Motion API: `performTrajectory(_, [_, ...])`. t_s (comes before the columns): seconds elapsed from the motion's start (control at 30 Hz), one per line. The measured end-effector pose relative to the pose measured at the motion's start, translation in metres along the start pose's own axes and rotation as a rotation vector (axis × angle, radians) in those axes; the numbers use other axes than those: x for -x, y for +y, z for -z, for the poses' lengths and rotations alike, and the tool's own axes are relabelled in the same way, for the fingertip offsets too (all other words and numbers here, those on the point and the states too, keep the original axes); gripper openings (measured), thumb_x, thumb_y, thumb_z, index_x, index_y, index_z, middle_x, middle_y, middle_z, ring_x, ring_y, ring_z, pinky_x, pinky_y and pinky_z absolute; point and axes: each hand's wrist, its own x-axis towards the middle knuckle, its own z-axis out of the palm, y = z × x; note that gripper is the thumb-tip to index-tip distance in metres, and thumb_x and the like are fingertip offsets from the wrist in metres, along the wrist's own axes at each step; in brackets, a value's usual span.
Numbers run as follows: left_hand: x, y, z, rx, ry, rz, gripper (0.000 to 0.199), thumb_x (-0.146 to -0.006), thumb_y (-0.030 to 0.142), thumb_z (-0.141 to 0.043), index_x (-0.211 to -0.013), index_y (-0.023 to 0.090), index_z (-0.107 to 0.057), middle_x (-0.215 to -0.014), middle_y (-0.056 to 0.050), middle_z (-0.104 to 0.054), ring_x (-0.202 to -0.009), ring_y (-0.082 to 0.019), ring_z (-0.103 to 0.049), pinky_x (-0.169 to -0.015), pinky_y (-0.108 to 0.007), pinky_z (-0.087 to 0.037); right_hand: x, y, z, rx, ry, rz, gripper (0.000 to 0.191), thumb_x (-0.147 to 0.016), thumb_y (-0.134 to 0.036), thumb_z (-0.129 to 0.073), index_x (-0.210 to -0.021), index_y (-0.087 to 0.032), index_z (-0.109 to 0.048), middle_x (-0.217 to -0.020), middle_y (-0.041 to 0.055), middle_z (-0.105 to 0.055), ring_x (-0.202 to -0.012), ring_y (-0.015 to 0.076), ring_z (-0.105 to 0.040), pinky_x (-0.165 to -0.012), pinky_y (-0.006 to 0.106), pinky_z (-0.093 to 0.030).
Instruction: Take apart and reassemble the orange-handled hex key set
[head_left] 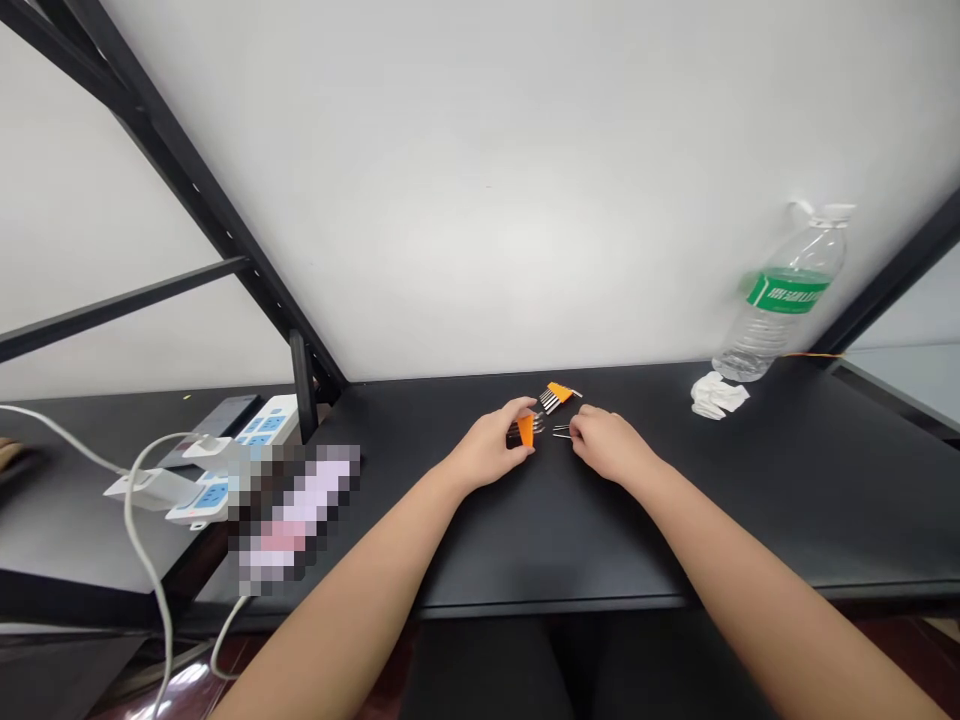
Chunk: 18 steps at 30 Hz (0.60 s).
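My left hand point(491, 445) is closed around an orange holder point(526, 431), gripping it between thumb and fingers. Several thin metal rods stick out of that holder on both sides. Just to the right, my right hand point(606, 440) pinches thin metal rods point(561, 434), whose free ends point left toward the holder. How many rods it grips is hidden by the fingers. A second orange holder point(560, 391) with a row of thin metal rods lies on the black table point(525, 540), beyond both hands and touched by neither.
At right, a clear plastic bottle point(780, 290) with a green label stands near the wall, beside a crumpled white tissue point(718, 396). To the left are a pixelated phone-like object point(300, 515), a white power strip point(274, 425) with chargers, cables point(146, 560) and a black metal frame point(225, 225).
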Motion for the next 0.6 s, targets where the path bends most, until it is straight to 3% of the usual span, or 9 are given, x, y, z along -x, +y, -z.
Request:
performTrajectory(0.17, [-0.0003, 0.0003, -0.0014, 0.031, 0.042, 0.008, 0.072, -0.079, 0.025, -0.073, -0.145, 0.03, -0.043, -0.131, -0.005, -0.067, -0.117, -0.024, -0.066, -0.105, -0.04, -0.051, 0.0053, -0.007, 0.0007, -0.076, 0.0, 0.005, 0.01, -0.082, -0.014, -0.059, -0.073, -0.018, -0.056, -0.088, 0.0051, -0.062, -0.066, 0.0145, -0.053, -0.059, 0.028, -0.032])
performTrajectory(0.33, [-0.0004, 0.003, -0.0019, 0.078, 0.072, -0.007, 0.07, -0.078, 0.025, -0.074, -0.142, 0.03, -0.045, -0.126, -0.003, -0.069, -0.108, -0.021, -0.068, -0.1, -0.037, -0.053, 0.0075, -0.0107, 0.0002, -0.339, 0.104, 0.197, 0.011, -0.085, -0.011, -0.056, -0.08, -0.02, -0.053, -0.079, -0.0009, -0.059, -0.067, 0.0125, -0.051, -0.061, 0.025, -0.035])
performTrajectory(0.6, [0.0005, 0.0029, -0.0011, 0.054, 0.098, -0.017, 0.07, -0.078, 0.027, -0.074, -0.143, 0.03, -0.046, -0.126, -0.002, -0.069, -0.108, -0.021, -0.068, -0.099, -0.036, -0.053, 0.0061, -0.0076, -0.0018, -0.407, 0.201, 0.334, 0.016, -0.095, -0.012, -0.05, -0.09, -0.02, -0.062, -0.094, 0.0036, -0.062, -0.076, 0.0146, -0.057, -0.07, 0.027, -0.044])
